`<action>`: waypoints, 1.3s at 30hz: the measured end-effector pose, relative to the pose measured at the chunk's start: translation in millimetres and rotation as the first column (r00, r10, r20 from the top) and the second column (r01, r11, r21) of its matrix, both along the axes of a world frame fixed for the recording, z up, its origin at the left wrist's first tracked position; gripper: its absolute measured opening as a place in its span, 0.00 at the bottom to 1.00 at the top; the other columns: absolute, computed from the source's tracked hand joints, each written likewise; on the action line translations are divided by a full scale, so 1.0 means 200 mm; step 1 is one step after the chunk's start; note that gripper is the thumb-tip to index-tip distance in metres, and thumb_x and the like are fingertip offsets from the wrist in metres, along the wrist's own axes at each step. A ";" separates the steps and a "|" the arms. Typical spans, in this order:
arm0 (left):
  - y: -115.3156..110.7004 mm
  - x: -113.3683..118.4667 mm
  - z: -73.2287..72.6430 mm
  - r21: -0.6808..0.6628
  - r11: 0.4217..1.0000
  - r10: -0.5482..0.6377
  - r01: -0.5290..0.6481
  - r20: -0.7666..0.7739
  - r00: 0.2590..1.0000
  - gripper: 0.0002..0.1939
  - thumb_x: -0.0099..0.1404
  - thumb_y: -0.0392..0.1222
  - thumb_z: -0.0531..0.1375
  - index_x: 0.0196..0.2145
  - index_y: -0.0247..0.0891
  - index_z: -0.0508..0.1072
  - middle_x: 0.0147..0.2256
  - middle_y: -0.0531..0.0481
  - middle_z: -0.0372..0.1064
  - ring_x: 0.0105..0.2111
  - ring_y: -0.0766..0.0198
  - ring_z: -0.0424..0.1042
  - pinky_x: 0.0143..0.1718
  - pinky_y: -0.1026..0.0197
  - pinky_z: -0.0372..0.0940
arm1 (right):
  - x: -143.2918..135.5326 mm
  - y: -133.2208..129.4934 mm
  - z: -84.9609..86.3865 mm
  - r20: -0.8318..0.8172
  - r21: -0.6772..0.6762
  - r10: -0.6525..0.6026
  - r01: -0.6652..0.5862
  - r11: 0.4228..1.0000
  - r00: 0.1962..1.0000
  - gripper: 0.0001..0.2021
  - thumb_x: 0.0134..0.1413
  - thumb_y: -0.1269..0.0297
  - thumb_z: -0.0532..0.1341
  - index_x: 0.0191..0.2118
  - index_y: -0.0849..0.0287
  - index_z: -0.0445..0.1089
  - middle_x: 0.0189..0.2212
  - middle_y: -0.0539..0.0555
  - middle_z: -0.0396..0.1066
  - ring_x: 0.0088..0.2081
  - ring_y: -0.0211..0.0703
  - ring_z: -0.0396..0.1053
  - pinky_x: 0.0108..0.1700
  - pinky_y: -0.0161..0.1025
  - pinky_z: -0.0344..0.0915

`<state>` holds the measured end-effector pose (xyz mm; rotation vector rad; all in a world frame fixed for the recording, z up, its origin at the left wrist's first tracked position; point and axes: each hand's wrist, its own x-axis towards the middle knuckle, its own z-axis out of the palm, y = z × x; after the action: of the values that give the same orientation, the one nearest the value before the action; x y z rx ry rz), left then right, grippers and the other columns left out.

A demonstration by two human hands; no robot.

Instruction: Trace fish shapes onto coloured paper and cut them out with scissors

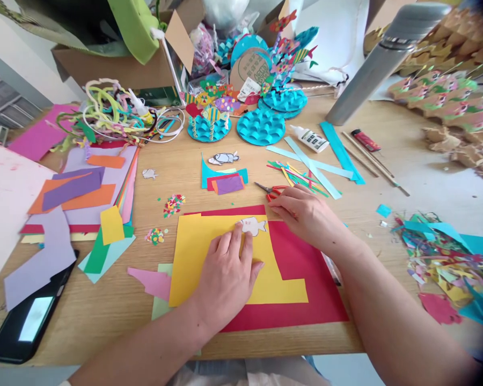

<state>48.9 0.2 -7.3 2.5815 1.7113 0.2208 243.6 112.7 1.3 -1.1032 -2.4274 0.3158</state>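
Observation:
My left hand point(229, 268) lies with fingers spread on a yellow paper sheet point(189, 257), its fingertips on the lower left of a white fish cutout point(254, 225). Red paper point(306, 268) lies under the yellow sheet. Up and to the right, my right hand point(300, 212) has its fingers bent at the red handles of small scissors point(270, 191), whose tip points left. Whether the fingers grip the handles is hard to make out. Another fish cutout point(224, 158) lies above small stacked paper pieces point(227, 185).
Paper strips point(317, 166) and a glue bottle point(310, 139) lie beyond my right hand. A grey flask point(370, 75) stands behind. Scraps point(446, 252) are at right; a phone point(28, 321) and coloured papers point(100, 203) at left. Blue discs point(261, 127) stand at the back.

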 end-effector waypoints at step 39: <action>0.00 0.01 0.02 -0.018 1.000 -0.005 0.004 -0.061 0.998 0.26 0.70 0.50 0.52 0.59 0.31 0.64 0.61 0.34 0.58 0.50 0.50 0.64 0.50 0.48 0.61 | 0.01 -0.01 -0.02 0.030 -0.091 0.222 -0.218 0.972 0.975 0.17 0.58 0.77 0.54 0.37 0.55 0.80 0.31 0.58 0.67 0.36 0.46 0.62 0.40 0.43 0.62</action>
<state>50.3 -0.1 -4.0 2.6051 1.7188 0.1266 246.3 110.1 -2.9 -0.8829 -2.5983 0.4791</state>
